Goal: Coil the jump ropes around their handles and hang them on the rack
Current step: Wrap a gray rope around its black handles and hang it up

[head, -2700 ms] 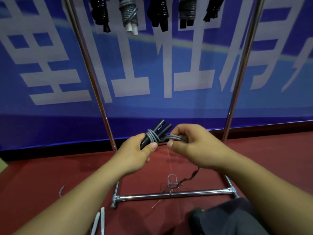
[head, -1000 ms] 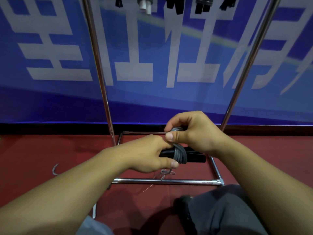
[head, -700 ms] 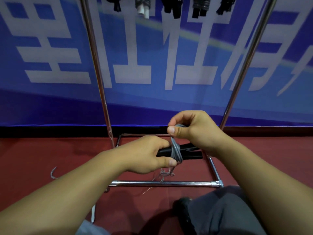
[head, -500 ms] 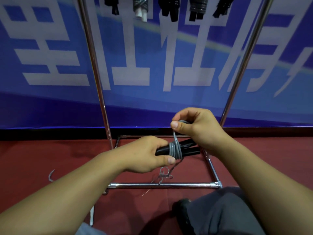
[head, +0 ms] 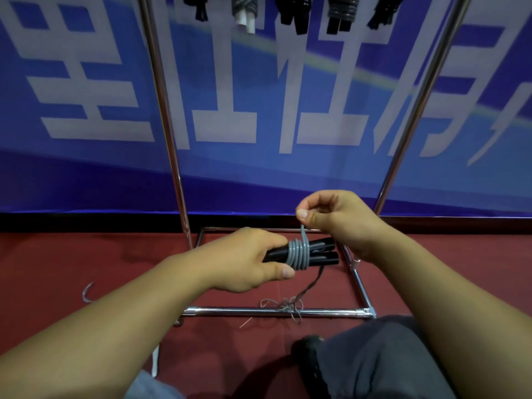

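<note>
Head view, the only one we have: we look down at both our hands in front of a chrome rack (head: 168,145), whose two uprights rise to either side and whose base frame lies on the red floor (head: 86,254). Our left hand (head: 244,260) is wrapped round the near ends of two black handles (head: 322,253), held side by side with their long axis running roughly left to right, the free ends pointing right. A band of grey rope (head: 299,254) is coiled round both handles just beside our left thumb. From the top of that coil one strand rises almost straight up to our right hand (head: 336,217), which pinches it between thumb and forefinger just above and slightly behind the handles. So the rope end sits over the coil, across the handles' axis, and the right hand is the nearer one to feed it; we judge the next turn or tuck has to pass down around the handles on the free side, right of the coil. A thin dark cord (head: 313,283) hangs from the handles to a tangle on the front bar of the base. At the top edge, several coiled ropes (head: 244,10) already hang from the rack. A small hook (head: 87,292) lies on the floor to the left.
</note>
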The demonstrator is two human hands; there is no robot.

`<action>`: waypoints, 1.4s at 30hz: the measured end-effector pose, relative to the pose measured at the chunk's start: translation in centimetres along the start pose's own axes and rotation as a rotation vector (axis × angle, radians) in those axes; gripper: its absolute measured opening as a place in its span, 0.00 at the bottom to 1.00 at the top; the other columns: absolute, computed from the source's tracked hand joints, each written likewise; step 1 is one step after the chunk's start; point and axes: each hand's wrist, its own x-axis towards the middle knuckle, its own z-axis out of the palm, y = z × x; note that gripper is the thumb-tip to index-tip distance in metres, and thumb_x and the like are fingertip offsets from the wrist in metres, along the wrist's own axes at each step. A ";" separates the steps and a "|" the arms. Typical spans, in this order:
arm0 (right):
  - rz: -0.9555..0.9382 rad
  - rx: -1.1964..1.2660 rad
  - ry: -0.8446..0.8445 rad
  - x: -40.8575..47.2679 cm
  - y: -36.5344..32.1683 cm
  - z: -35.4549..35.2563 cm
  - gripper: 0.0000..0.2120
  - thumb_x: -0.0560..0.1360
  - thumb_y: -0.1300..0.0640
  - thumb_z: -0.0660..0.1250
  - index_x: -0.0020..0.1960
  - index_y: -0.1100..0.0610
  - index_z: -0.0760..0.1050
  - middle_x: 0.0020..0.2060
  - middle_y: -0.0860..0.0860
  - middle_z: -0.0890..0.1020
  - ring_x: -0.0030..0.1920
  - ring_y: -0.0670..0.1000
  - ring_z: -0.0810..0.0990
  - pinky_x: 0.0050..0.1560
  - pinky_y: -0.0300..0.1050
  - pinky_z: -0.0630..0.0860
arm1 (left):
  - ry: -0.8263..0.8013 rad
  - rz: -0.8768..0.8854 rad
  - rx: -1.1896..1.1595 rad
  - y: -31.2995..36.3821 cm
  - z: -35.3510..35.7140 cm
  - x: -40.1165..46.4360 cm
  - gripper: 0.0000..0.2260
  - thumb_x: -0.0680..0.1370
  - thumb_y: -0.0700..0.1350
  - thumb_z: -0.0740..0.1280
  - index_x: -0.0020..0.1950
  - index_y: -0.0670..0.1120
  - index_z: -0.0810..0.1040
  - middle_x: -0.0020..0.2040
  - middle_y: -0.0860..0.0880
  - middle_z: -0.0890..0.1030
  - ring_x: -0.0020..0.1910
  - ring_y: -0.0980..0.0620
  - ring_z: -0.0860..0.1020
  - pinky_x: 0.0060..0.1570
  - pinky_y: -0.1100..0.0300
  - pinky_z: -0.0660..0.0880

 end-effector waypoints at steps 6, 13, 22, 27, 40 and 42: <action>0.170 -0.074 -0.296 -0.1 0.4 -0.2 0.07 0.77 0.57 0.70 0.42 0.59 0.77 0.28 0.46 0.75 0.28 0.42 0.72 0.33 0.35 0.71 | -0.102 0.016 -0.146 0.3 0.1 -0.5 0.10 0.79 0.53 0.70 0.46 0.47 0.78 0.32 0.52 0.73 0.29 0.58 0.71 0.32 0.63 0.68; 0.200 0.054 -0.366 0.1 0.4 0.0 0.20 0.73 0.41 0.66 0.42 0.59 0.75 0.33 0.55 0.72 0.33 0.48 0.69 0.37 0.43 0.68 | -0.073 0.053 -0.618 0.8 -0.4 -1.0 0.13 0.80 0.51 0.67 0.61 0.47 0.78 0.29 0.49 0.75 0.22 0.55 0.67 0.23 0.64 0.65; 0.248 0.126 -0.139 1.7 1.0 0.5 0.24 0.81 0.39 0.59 0.44 0.57 0.80 0.31 0.53 0.72 0.33 0.50 0.69 0.43 0.47 0.69 | 0.367 -0.059 -1.084 0.6 -1.8 0.0 0.18 0.75 0.55 0.64 0.57 0.43 0.77 0.29 0.48 0.72 0.19 0.55 0.63 0.20 0.65 0.61; 0.198 0.205 -0.121 1.6 1.1 0.1 0.03 0.80 0.58 0.67 0.48 0.55 0.74 0.32 0.51 0.73 0.30 0.48 0.66 0.31 0.41 0.62 | 0.485 -0.147 -1.106 0.0 -2.0 -0.1 0.18 0.74 0.56 0.65 0.56 0.45 0.77 0.30 0.48 0.72 0.20 0.55 0.63 0.20 0.65 0.61; 0.205 0.051 0.054 1.4 0.9 -0.9 0.04 0.79 0.57 0.69 0.48 0.58 0.80 0.35 0.53 0.82 0.29 0.46 0.74 0.28 0.40 0.68 | 0.527 -0.174 -1.061 -1.0 -2.0 0.2 0.19 0.72 0.58 0.66 0.55 0.45 0.78 0.30 0.48 0.74 0.20 0.54 0.64 0.22 0.63 0.62; 0.204 -0.070 0.073 1.3 1.0 -1.0 0.08 0.79 0.54 0.70 0.46 0.59 0.79 0.33 0.52 0.84 0.28 0.46 0.73 0.27 0.40 0.65 | 0.542 -0.164 -0.973 -1.1 -1.9 0.2 0.19 0.73 0.58 0.66 0.55 0.45 0.79 0.30 0.47 0.74 0.21 0.53 0.65 0.23 0.62 0.63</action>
